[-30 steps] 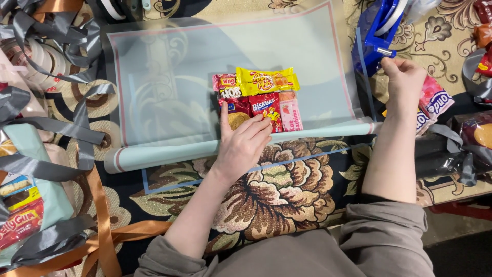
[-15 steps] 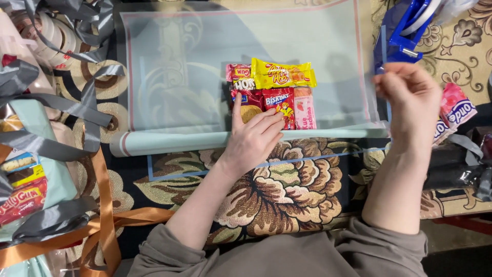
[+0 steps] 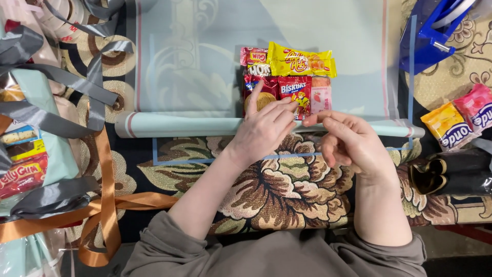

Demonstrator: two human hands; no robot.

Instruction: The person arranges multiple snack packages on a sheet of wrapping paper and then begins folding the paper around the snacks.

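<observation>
**Snacks stacked on the clear sheet, wrapping not yet done**

The left hand (image 3: 264,128) lies flat on the pile of snack packs (image 3: 287,82). Its fingers are spread and press on the red packs at the near edge. It does not clench around anything.

The right hand (image 3: 348,141) is just beside it, at the near right corner of the pile. Its fingers are curled and its thumb and first finger are pinched together. It may hold something tiny, maybe a bit of tape, but I cannot tell.

The pile sits in the middle of a clear sheet (image 3: 195,66), which is spread over the flowery tablecloth (image 3: 287,190). A yellow pack lies on the far side, with red packs and a pink pack nearer. The rolled part of the sheet (image 3: 179,124) lies just near the pile, under both hands.

So the snacks look gathered and lined up. The sheet is still flat and open. Nothing is folded over the pile and no ribbon is on it, so the wrapping looks like it is still to do.

A blue tape holder (image 3: 435,36) stands far right. More snack packs (image 3: 461,120) wait on the right. Grey ribbons (image 3: 56,82) and an orange ribbon (image 3: 105,205) lie in a mess on the left, well apart from the pile. Nothing blocks the hands.
</observation>
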